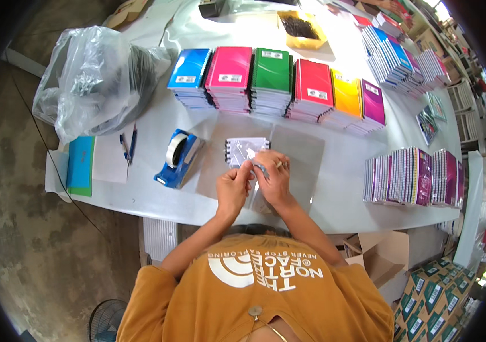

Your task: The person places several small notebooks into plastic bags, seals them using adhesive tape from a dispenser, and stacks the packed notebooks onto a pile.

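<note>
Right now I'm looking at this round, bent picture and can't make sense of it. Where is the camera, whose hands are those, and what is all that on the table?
There is no machine here: a person works with bare hands. The camera sits on their head and looks down, and its wide lens bends the edges. The left hand and the right hand meet over a small spiral notebook in clear wrapping, pinching the clear plastic near it. It lies on the white table. Behind it stand stacks of coloured notebooks: blue, pink, green, red, yellow, purple. To the left are a blue tape dispenser, pens and a plastic bag. More notebooks stand on edge at the right.
</note>
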Motion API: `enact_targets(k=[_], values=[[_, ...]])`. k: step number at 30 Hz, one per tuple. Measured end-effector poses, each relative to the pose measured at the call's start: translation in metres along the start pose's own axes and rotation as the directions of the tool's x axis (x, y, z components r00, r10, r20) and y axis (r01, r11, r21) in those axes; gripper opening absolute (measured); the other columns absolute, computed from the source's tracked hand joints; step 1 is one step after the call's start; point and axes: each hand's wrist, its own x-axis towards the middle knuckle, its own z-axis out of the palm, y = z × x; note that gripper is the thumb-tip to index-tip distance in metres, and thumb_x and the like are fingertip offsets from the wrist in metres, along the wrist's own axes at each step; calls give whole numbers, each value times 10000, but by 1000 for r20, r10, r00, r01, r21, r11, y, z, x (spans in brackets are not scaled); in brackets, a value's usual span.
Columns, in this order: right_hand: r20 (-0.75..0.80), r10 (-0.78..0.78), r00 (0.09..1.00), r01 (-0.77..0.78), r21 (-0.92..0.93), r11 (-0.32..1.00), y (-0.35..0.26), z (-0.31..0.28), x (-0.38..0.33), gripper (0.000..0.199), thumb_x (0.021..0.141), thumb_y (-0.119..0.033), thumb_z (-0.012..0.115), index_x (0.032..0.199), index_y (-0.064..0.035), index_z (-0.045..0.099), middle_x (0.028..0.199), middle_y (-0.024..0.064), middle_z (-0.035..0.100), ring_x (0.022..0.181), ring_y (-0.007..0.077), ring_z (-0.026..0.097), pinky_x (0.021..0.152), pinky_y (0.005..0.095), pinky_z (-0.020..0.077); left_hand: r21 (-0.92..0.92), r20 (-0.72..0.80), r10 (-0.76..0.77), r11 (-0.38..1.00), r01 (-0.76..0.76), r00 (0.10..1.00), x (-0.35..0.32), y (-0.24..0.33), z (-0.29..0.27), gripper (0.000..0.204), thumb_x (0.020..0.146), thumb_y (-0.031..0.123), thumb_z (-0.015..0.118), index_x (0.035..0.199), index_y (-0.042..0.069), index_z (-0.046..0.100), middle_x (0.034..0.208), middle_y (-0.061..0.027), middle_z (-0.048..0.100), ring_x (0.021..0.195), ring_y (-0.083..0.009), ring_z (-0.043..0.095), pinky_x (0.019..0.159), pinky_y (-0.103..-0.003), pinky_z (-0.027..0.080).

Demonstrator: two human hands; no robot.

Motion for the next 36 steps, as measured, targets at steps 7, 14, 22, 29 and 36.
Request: enact_targets(k=[7,14,22,29,36], values=[[349,36,936,47,-226,973,-22,-24,25,426,729,-130,699,1145,-208,652,1403,48,418,1208,261,440,980,389,347,118,-86,248,964,-237,965,29,-48,-24,404,822,342,714,568,44,615,470,-5,523,414,-104,464,423,-261,371],[466,101,879,-20,-177,984,-16,-28,41,505,691,-139,733,1140,-74,510,1310,147,467,1245,332,414,1005,455,343,661,303,483,515,-546,822,56,-27,-70,768,609,197,842,1260,35,468,1220,-171,529,1032,-314,550,874,-416,441],[261,324,909,-310,-95,946,-47,-191,14,734,650,-39,686,1333,-85,421,1195,161,510,1091,323,505,955,424,395,211,922,218,410,-887,320,21,85,31,679,561,108,829,1195,51,591,1166,-147,612,1067,-300,581,984,-405,393],[-332,-22,943,-232,-702,673,-41,-334,19,639,667,31,643,1268,-152,525,1210,69,489,1188,266,460,998,423,353,-331,583,720,-212,-919,-376,-44,144,261,668,600,22,741,1238,99,557,1286,-110,538,1235,-304,463,1008,-411,373],[-455,291,842,-488,-410,771,2,-355,-36,674,720,-41,703,1340,-144,457,1384,85,428,1307,307,362,1072,419,298,-341,731,649,81,-937,-210,-27,77,305,780,742,53,627,1436,56,271,1469,-163,302,1381,-350,234,1112,-421,224]])
